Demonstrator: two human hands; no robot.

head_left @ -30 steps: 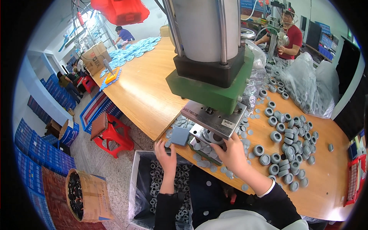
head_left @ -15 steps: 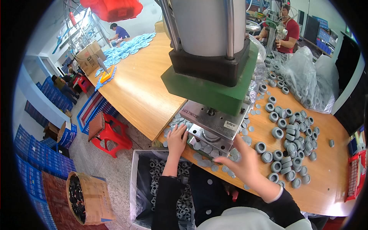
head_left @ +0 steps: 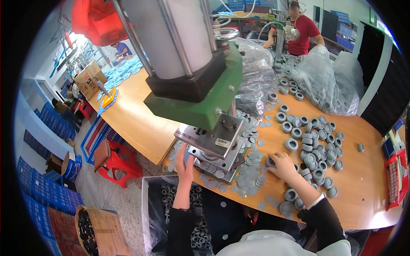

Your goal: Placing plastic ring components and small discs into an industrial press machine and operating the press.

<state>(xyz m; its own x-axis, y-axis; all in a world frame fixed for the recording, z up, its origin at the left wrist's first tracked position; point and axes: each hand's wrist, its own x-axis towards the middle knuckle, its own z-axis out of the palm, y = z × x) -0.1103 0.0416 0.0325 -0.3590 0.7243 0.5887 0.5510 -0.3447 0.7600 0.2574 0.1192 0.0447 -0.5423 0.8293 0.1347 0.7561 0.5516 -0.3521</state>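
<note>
Outward from the right hand, the figure ran as follows: thumb and fingers were clamped on a grey ring, left of the ring pile on the table. A pinch on the outer wall seemed soundest. Loose discs lay between ring and press, so lifting over them appeared better than sliding. The left hand stood beside the press, thumb and fingers apart; contact could not be told. Safe practice kept fingertips out from under the upper block.
</note>
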